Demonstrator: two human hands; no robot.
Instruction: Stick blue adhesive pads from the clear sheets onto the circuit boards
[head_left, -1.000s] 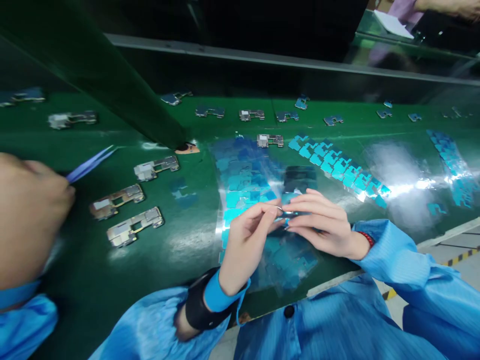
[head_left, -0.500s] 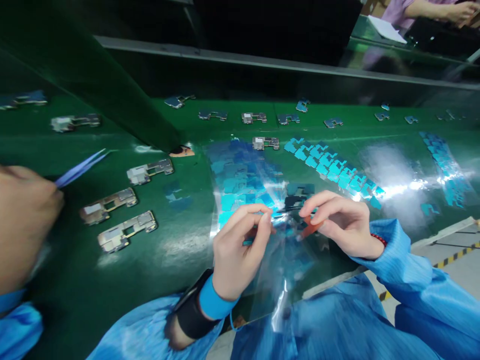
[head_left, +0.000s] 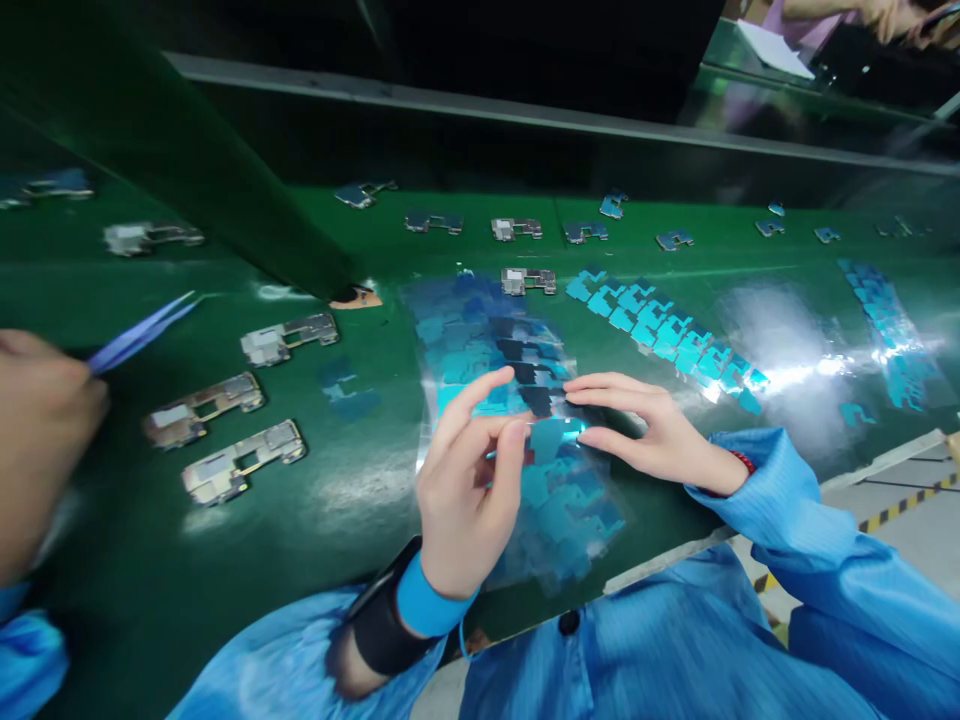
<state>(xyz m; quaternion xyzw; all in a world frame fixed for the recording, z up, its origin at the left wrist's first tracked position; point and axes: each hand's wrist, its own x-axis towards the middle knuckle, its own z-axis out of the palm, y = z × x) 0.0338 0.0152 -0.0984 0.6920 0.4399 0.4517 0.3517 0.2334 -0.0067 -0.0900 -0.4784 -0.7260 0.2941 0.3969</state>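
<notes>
My left hand (head_left: 469, 490), with a blue and black band at the wrist, is closed in a pinch above a clear sheet of blue die-cut film pieces (head_left: 450, 340). Whatever is between its thumb and finger is mostly hidden; a thin reddish edge shows near the tips. My right hand (head_left: 652, 425) reaches in from the right, fingers stretched and apart, its tips at the sheet's right edge. Between the hands are dark film pieces (head_left: 536, 375) and a teal piece (head_left: 549, 440). A circuit board (head_left: 528, 281) lies just beyond the sheet.
Several circuit boards (head_left: 246, 462) lie at left; others line the back strip. More blue film pieces (head_left: 667, 330) lie at right. Another person's hand (head_left: 45, 440) at far left holds blue tweezers (head_left: 142, 335). A green post (head_left: 247, 200) slants down to the table.
My right hand has lost the orange strip it held, and its fingers have straightened. The clear film that was lifted toward me now lies flatter, showing more blue pieces. My left hand stays pinched.
</notes>
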